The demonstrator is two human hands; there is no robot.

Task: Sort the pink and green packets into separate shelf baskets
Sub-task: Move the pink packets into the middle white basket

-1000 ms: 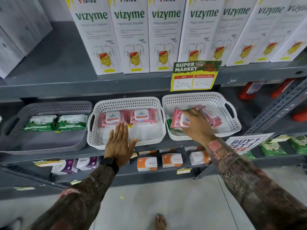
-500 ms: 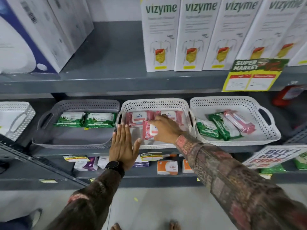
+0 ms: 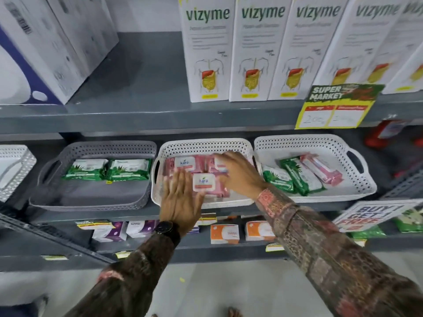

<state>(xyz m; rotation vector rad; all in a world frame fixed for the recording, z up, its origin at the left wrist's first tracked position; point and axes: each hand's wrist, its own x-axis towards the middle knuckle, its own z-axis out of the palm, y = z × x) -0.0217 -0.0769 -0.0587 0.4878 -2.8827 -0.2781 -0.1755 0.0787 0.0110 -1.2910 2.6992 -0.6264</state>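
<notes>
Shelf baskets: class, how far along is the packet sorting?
Done: two green packets lie in the grey basket, two pink in the middle basket. In hand: both hands settle a third pink packet there. Left: the right basket holds mixed packets.

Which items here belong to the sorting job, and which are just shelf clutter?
Job: pink packets, green packets, grey basket, middle white basket, right white basket.
Clutter: Vizyme boxes, price sign, orange boxes.
</notes>
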